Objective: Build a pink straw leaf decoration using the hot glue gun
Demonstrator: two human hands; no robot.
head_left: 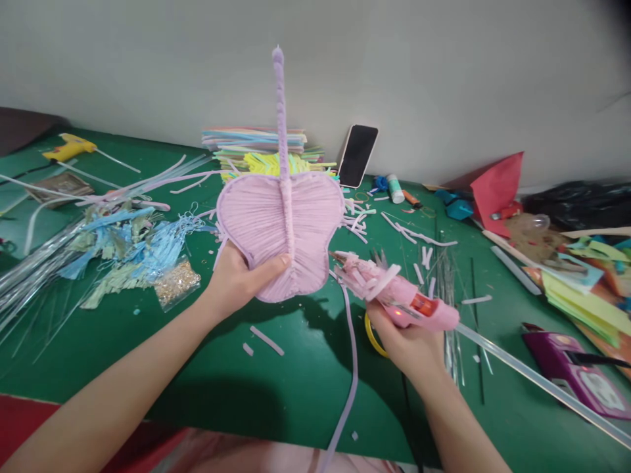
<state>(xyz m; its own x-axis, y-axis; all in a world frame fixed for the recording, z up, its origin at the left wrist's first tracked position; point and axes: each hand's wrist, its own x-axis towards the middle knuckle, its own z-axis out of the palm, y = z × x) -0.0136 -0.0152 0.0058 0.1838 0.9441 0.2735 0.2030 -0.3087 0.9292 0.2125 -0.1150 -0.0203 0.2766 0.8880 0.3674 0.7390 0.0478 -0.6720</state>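
Note:
My left hand [241,279] is closed on a lilac fan-shaped piece made of pipe cleaners [315,223], its thumb pressed on the lower centre rib. A wrapped purple stem [280,98] points up from the piece. In my right hand [404,341] is a pink hot glue gun [394,292], its nozzle close to the fan's right edge. A long clear glue stick [532,374] sticks out of the gun's back. Under that hand shows a yellow ring handle [374,336]; I cannot tell whether the hand touches it. A loose lilac strip [351,355] hangs from near the fan's lower right edge.
On the green table [305,394] lie blue tassels [167,230], a bag of gold beads [177,282], a yellow glue gun [71,148] and cut pipe-cleaner bits [357,220]. A phone [359,156] leans on the wall behind. Rightward are a purple device [572,371] and coloured paper [586,305].

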